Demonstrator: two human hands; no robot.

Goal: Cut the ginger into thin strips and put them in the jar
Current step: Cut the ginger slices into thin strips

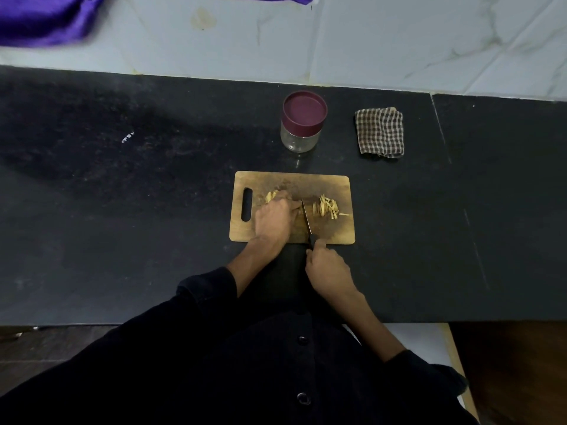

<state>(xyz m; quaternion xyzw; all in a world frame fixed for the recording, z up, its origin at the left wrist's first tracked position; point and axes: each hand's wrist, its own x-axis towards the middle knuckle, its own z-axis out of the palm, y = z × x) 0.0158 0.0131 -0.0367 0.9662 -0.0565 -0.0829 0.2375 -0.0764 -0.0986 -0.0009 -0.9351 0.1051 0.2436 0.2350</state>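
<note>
A wooden cutting board (337,188) lies on the black counter. My left hand (273,217) presses down on uncut ginger slices (271,196) at the board's left, fingers curled over them. My right hand (326,266) grips the black handle of a small knife (306,220), whose blade points away from me and stands right beside the left fingertips. A pile of thin ginger strips (326,207) lies to the right of the blade. Behind the board stands a clear glass jar (302,139) with its maroon lid (304,110) on.
A folded checked cloth (380,131) lies to the right of the jar. The black counter (122,210) stretches wide to the left. A tiled wall runs behind it, with purple fabric (46,16) at the upper left. The counter's front edge is at my waist.
</note>
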